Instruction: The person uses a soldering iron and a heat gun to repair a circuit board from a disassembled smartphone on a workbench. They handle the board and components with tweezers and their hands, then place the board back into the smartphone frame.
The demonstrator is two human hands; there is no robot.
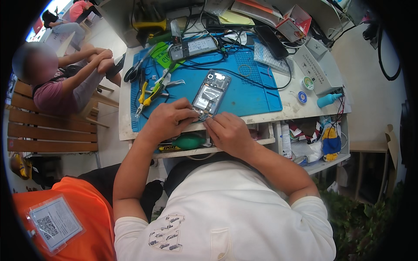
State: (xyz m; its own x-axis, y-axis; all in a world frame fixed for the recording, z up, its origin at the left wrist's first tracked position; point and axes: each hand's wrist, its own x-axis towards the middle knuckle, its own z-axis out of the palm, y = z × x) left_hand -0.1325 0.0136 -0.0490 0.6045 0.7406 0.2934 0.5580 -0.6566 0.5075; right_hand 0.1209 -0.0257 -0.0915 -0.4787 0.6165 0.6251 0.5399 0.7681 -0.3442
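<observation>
An opened smartphone (213,89) lies tilted on the blue work mat (248,102), its back off and its battery and inner parts bare. At its lower left corner, my left hand (172,116) has thumb and fingers pressed together on the edge. My right hand (229,132) is closed at the lower right corner, fingertips close to the left ones. Between them shows the phone's small lower board (204,115). Whether either hand also pinches a tiny loose part is too small to tell. Yellow-handled pliers (150,98) and tweezers (175,82) lie left of the phone.
Behind the phone are a second opened phone (193,48), black cables and a dark phone (271,42). Solder spools (302,97) and a teal bottle (329,100) stand right. Below is an open drawer (209,150). People sit at left; someone in orange (87,209) is close beside me.
</observation>
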